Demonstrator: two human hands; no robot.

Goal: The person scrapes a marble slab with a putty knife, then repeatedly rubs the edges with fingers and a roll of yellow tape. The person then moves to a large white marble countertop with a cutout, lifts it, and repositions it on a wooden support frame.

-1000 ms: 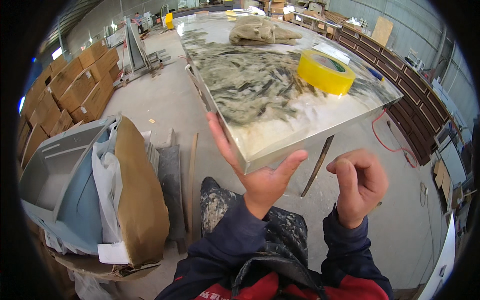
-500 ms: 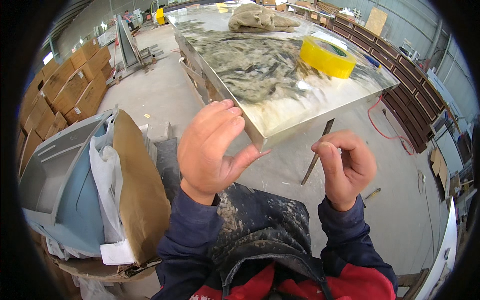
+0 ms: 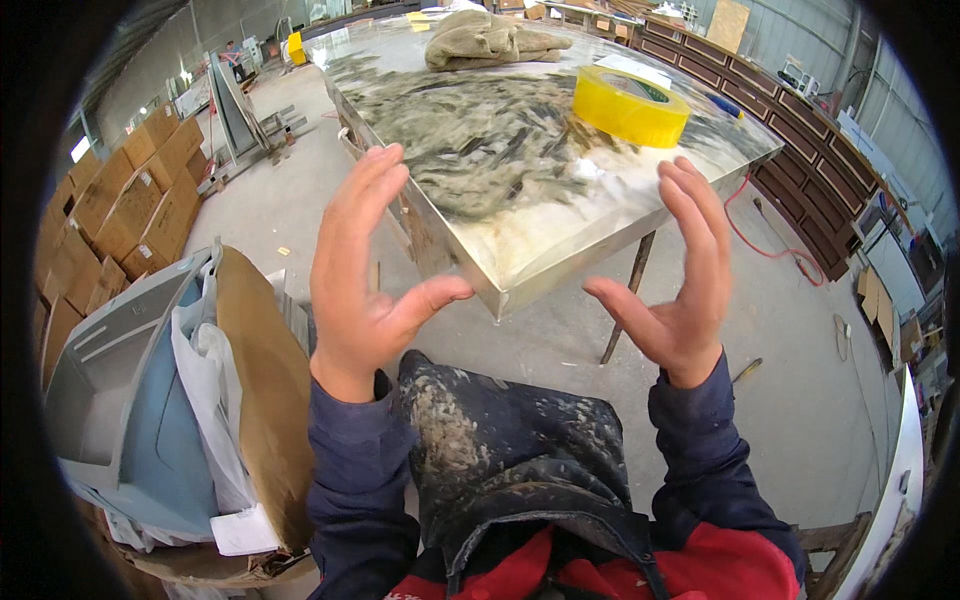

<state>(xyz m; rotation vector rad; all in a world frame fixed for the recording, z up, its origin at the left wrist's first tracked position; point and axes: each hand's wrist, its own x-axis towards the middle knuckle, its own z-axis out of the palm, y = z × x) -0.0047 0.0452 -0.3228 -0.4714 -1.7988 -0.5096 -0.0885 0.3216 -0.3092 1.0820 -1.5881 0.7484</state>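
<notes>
A glossy stone-patterned slab [image 3: 470, 150], dark green and white with a thick edge, points its near corner at me. My left hand [image 3: 360, 270] is raised to the left of that corner, fingers spread and thumb toward the edge, holding nothing. On the other side of the corner my right hand [image 3: 680, 265] is held up the same way, fingers apart and nothing in it. A roll of yellow tape [image 3: 632, 108] lies on the slab beyond my right hand. Farther back sits a crumpled brown cloth [image 3: 490, 42].
To my left stand a grey-blue moulded basin [image 3: 140, 400] and brown cardboard [image 3: 262, 390], with stacked boxes [image 3: 140, 200] behind. Dark panelled cabinets [image 3: 800, 150] line the right. A red hose [image 3: 775, 250] crosses the floor. A blue-handled tool [image 3: 725, 104] lies on the slab.
My left hand has come off the slab's edge and moved left. The right hand has opened from curled fingers. The slab sits slightly more to the left in view.
</notes>
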